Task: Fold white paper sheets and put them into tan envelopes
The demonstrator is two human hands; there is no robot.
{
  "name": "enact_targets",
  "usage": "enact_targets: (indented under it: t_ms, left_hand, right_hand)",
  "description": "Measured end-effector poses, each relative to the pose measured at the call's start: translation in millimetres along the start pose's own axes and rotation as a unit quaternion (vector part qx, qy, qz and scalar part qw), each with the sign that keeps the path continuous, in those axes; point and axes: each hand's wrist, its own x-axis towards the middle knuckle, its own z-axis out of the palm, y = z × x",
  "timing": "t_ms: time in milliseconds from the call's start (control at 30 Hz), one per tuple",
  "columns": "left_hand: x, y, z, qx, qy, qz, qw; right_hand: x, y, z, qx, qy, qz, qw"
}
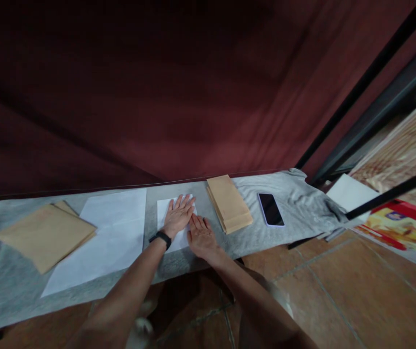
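A small white sheet of paper (163,209), perhaps folded, lies on the grey cloth under my hands. My left hand (179,213), with a black band at the wrist, rests flat on it, fingers spread. Along the paper's right edge lies my right hand (202,236), palm turned partly up and fingers stretched out, close against the left. Neither hand grips anything. Just right of them is a stack of brown envelopes (229,201). To the left, larger white sheets (116,232) are spread out, partly covered by more brown envelopes (50,232).
A phone (271,209) with a dark screen lies right of the envelope stack. Grey cloth (295,203) covers the narrow table. Behind it hangs a dark red curtain (193,106). Black poles (360,92) and a red and yellow box (404,228) stand at the right, above a tiled floor (324,276).
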Motion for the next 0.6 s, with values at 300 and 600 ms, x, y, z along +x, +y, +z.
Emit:
enact_targets:
  t_ms: [300,600]
  left_hand:
    - [-34,0,-3.7,0.013,0.011,0.007,1.000]
    - [-113,15,-12.8,0.059,-0.009,0.014,0.998]
  right_hand:
    - [10,16,-11,0.040,0.026,-0.013,0.999]
    - [8,16,1,0.042,0.057,-0.039,0.997]
